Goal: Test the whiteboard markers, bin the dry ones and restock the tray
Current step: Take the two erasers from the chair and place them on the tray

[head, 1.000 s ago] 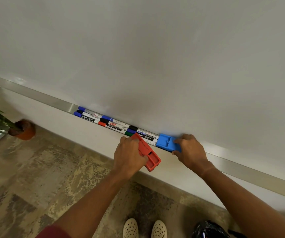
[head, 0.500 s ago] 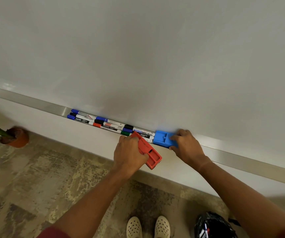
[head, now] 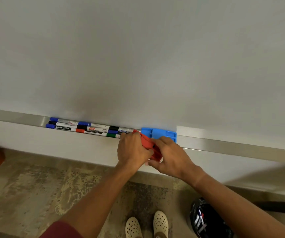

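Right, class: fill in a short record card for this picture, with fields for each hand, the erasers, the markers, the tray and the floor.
left hand: grips the red eraser
right hand: fingers also on the red eraser
blue eraser: lies on the tray, untouched
markers: capped, lying in rows left of the erasers
tray: metal ledge under the whiteboard
floor: black-lined bin at lower right, cream shoes

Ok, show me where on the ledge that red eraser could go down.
Bare tray runs right of the blue eraser, and left of the markers to the frame edge. Between them it is crowded: markers lie packed up to the red eraser, which both hands, left and right, hold.
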